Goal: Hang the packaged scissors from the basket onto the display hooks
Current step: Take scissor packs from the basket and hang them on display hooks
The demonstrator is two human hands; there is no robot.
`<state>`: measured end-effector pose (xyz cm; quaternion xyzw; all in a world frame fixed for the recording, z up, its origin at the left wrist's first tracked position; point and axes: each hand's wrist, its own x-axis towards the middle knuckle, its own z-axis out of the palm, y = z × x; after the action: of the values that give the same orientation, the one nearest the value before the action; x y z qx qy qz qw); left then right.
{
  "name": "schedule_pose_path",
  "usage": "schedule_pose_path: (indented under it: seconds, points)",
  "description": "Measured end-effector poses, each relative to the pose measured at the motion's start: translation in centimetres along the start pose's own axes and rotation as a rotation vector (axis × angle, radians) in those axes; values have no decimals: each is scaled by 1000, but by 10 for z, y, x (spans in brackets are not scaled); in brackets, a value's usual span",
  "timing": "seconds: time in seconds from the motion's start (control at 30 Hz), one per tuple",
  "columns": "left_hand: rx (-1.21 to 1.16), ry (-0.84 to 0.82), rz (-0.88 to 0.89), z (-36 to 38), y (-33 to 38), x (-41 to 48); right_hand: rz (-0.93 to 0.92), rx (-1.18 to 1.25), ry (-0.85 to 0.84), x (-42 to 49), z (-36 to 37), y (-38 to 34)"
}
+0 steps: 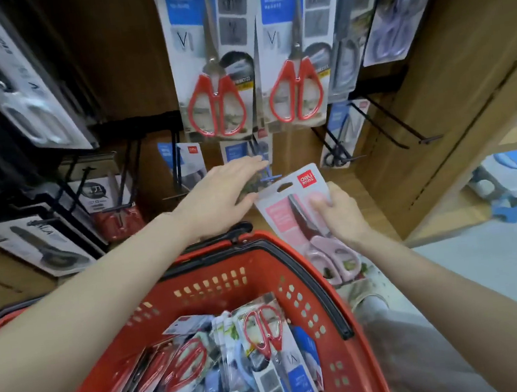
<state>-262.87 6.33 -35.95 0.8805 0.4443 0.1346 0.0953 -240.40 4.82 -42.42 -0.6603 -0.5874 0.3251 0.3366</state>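
Head view, looking down at a shop display. The right grip (342, 211) holds a pink pack (284, 215) of scissors, thumb on its front and fingers curled behind, above the far rim of the red basket (305, 273). The pack's hang hole (284, 187) is at its top edge, just up and left of this grip. The left grip (218, 190) is wide, fingers straight, holding nothing, laid flat by the packs hung on a low hook (269, 178). The hook's blue tip shows just beyond its fingertips and just above the hole. More packs (265, 347) lie heaped in the basket, below both grips. Red scissors (217, 105) hang on the row above them. The step in hand seems to be threading the hole onto the hook. To do it well, keep the pack square to the hook, bring the hole to the blue tip, and slide the pack back along the wire. The left grip can steady the hook meanwhile. Release only once the card hangs freely.
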Motion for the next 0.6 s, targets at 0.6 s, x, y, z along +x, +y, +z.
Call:
schedule_pose_path:
  seconds: [0.6]
  points:
    - [5,-10,138,18,-25,5,163,304,-39,89,69,-3]
